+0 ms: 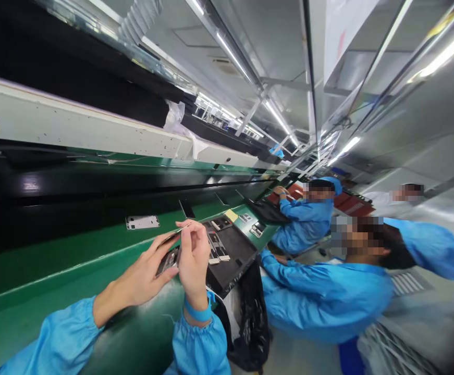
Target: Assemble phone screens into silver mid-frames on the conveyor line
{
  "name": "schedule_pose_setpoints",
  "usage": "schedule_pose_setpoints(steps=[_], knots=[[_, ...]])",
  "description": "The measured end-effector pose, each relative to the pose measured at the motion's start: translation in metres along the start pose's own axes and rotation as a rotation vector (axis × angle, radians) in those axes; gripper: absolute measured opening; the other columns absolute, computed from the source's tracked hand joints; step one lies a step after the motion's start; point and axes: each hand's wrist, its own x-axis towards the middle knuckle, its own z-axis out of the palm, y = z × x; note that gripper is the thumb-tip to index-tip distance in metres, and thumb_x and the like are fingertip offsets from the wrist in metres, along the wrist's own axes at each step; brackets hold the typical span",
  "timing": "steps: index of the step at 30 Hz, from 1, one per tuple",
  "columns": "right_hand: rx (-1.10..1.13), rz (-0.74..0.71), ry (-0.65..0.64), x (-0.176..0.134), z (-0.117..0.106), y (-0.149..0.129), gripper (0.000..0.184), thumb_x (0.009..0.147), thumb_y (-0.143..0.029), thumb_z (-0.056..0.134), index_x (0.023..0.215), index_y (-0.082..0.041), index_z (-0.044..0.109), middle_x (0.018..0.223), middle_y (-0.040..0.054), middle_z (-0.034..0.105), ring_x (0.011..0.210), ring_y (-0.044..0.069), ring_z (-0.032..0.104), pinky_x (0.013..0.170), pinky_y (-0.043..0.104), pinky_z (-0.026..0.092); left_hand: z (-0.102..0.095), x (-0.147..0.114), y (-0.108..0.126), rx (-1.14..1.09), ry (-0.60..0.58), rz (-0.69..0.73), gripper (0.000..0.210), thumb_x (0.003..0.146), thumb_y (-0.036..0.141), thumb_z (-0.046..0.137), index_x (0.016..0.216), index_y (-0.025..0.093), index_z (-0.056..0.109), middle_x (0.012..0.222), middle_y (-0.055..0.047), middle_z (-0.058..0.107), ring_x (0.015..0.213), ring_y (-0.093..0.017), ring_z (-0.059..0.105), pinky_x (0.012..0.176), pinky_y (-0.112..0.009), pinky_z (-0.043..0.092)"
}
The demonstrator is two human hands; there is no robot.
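My left hand is wrapped round an opened phone whose dark, silvery inside faces up. Above the phone body, a thin dark panel stands tilted, partly hidden by my fingers. My right hand, with a blue band at its wrist, is closed at the far end of that panel. Whether panel and body are still joined is hidden by the hands. Just right of my right hand, a black tray holds several phone parts.
A white phone panel and a dark one lie on the dark strip beyond the green bench edge. Near the tray is a yellow pad. A black bag hangs below it. Co-workers in blue sit at right.
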Motion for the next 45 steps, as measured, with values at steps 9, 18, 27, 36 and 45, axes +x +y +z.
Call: schedule_pose_setpoints(steps=[9,18,27,36,45], knots=[[-0.301,0.155,-0.327,-0.05,-0.029,0.078,0.022,0.105,-0.039,0.053,0.089,-0.023,0.057,0.122,0.0107,0.063,0.123,0.025,0.06,0.108,0.042,0.045,-0.037,0.016,-0.002,-0.362,0.507,-0.326,0.093,0.096,0.076,0.056,0.159,0.007,0.047,0.115,-0.02,0.076,0.087,-0.026,0.076,0.077,-0.038,0.063],[-0.458,0.445,-0.455,-0.11,-0.009,0.167,0.023,0.093,-0.037,0.069,0.077,-0.022,0.06,0.109,0.0086,0.061,0.111,0.029,0.055,0.101,0.045,0.041,-0.042,0.02,0.012,-0.683,0.451,-0.43,0.1,0.092,0.08,0.06,0.16,0.008,0.044,0.09,-0.014,0.081,0.073,-0.025,0.076,0.068,-0.035,0.062],[-0.079,0.452,-0.151,-0.058,-0.011,0.126,0.074,0.1,-0.081,0.016,0.103,-0.023,0.062,0.096,0.0088,0.066,0.091,0.025,0.064,0.083,0.04,0.054,-0.05,0.008,0.028,-1.1,-0.043,-0.57,0.088,0.1,0.076,0.05,0.162,0.015,0.041,0.096,-0.02,0.081,0.078,-0.027,0.078,0.077,-0.038,0.061],[0.739,0.759,-0.295,-0.058,0.007,0.063,0.044,0.085,-0.067,0.077,0.088,-0.023,0.069,0.068,-0.0018,0.062,0.064,0.017,0.062,0.061,0.029,0.057,-0.048,0.015,0.029,-1.065,0.194,-0.674,0.066,0.106,0.062,0.047,0.157,0.02,0.047,0.101,-0.018,0.081,0.072,-0.029,0.08,0.069,-0.042,0.066],[0.484,0.66,-0.318,-0.07,-0.021,0.073,0.083,0.097,-0.088,0.029,0.115,-0.022,0.076,0.096,0.0124,0.076,0.095,0.03,0.074,0.081,0.045,0.065,-0.043,0.031,0.03,-1.067,0.617,-0.637,0.07,0.111,0.06,0.016,0.149,0.015,0.055,0.112,-0.017,0.079,0.073,-0.027,0.079,0.063,-0.041,0.067]])
